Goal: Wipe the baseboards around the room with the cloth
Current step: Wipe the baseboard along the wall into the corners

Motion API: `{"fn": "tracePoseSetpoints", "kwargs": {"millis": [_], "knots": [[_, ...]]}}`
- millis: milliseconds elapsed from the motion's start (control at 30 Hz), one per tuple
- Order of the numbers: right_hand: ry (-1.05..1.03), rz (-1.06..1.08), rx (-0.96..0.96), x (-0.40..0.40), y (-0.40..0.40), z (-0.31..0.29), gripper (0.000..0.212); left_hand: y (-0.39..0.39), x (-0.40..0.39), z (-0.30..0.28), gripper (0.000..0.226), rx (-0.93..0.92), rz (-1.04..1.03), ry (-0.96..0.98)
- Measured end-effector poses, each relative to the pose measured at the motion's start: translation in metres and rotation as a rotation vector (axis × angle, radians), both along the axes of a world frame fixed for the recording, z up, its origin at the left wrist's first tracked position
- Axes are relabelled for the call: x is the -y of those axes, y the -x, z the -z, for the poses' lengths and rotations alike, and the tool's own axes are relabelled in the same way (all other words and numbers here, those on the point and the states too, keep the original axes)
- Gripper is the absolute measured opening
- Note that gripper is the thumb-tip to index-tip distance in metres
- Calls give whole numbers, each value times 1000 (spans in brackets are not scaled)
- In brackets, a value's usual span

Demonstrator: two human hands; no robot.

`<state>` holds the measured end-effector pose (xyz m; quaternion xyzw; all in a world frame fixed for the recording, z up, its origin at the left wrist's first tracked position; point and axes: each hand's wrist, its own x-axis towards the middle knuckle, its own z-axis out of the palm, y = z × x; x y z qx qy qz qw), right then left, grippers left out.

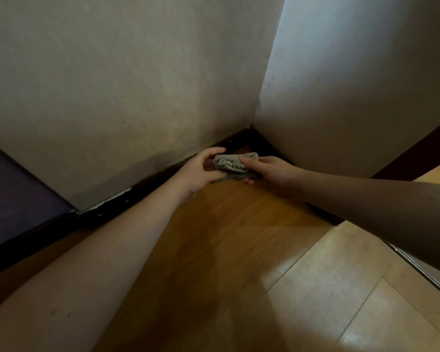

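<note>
A bunched grey cloth (230, 165) hangs just above the wooden floor, close to the room's corner. My left hand (201, 171) holds its left end, thumb above and fingers curled underneath. My right hand (269, 172) grips the right end, fingers wrapped over the fabric. A dark baseboard (137, 196) runs along the foot of the left wall into the corner. It continues along the right wall as a dark strip (264, 146), partly hidden behind my right hand and forearm. The cloth is a short way in front of the baseboard, and I cannot tell whether it touches it.
Two pale walls meet at the corner (252, 123). A dark purple panel (13, 194) stands at the far left. The brown wooden floor (214, 237) changes to lighter tiles (341, 288) at the right, with a metal rail (422, 273) beside them.
</note>
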<state>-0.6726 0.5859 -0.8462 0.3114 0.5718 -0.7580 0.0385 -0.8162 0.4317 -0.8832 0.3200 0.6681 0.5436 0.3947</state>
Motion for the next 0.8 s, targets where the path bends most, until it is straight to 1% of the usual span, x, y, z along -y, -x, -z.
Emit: {"fn": "tracePoseSetpoints", "kwargs": {"millis": [67,133,200,233,333,367,433,500,600,667,800], "knots": [[-70,-40,-12,0,-3,0,44,2,4,0,59,134,113,20],[-196,-123,-29,1,-7,-1,40,0,3,-2,66,171,162,47],[-334,-185,-42,2,-9,-2,33,-1,1,-3,72,119,180,115],[-388,-200,-48,1,-10,-2,32,0,-1,-3,72,59,196,146],[-482,-217,-61,2,-11,-2,33,0,0,-1,56,-144,252,178],[-502,-210,-72,2,-11,-2,35,0,0,-1,51,-186,235,171],[-515,-194,-99,2,-11,-2,42,-1,-1,1,42,-212,165,145],[-514,-213,-108,3,-9,-4,48,-2,-3,5,37,-246,93,137],[-528,-219,-82,5,-3,-4,47,-3,-2,5,41,-399,19,145],[-534,-210,-49,6,1,-1,45,-4,1,3,42,-456,-3,162],[-499,-272,-44,2,4,1,40,2,9,0,46,-420,16,199]]}}
